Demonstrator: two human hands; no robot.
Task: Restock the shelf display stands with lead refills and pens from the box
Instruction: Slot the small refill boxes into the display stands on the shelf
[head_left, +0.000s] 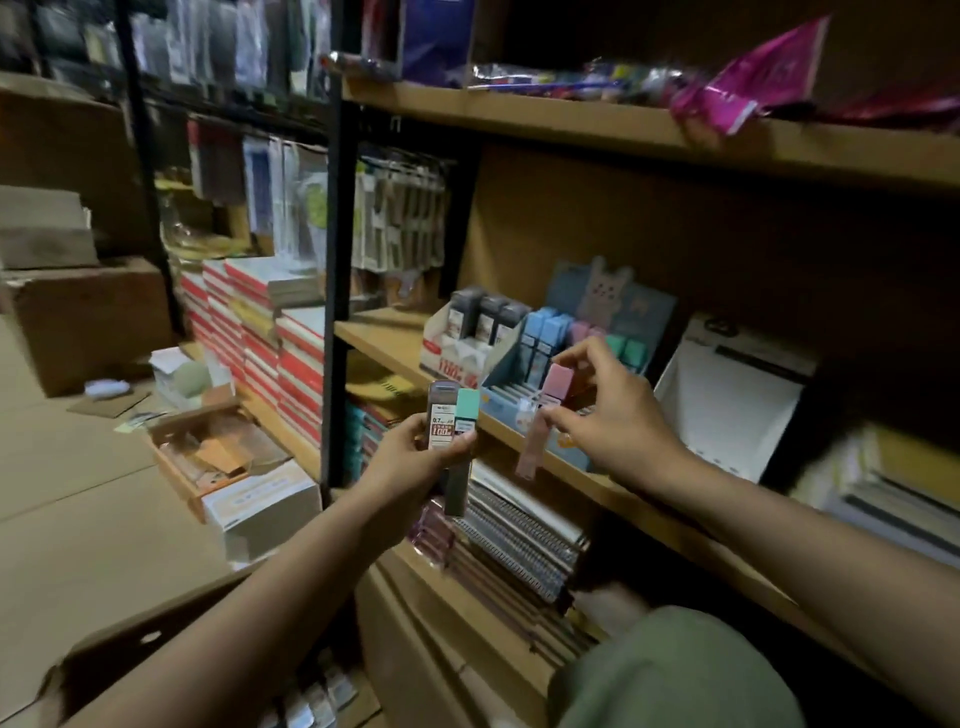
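Box sits nearest, low left, flap up. Blue display stand on mid shelf: 2 blue refills up, pink & green rows behind. L hand grips 2 refill cases, maybe more below. R hand pinches 1 pink refill just over stand. Best lower it upright into pink row, w/o knocking neighbours.

I'm in a stationery shop's stock corner: wooden shelves carry display stands of lead refills near the front edge of the middle shelf, spiral notebooks below, stacked red-spined books to the left, packets hanging on hooks, and cardboard boxes.
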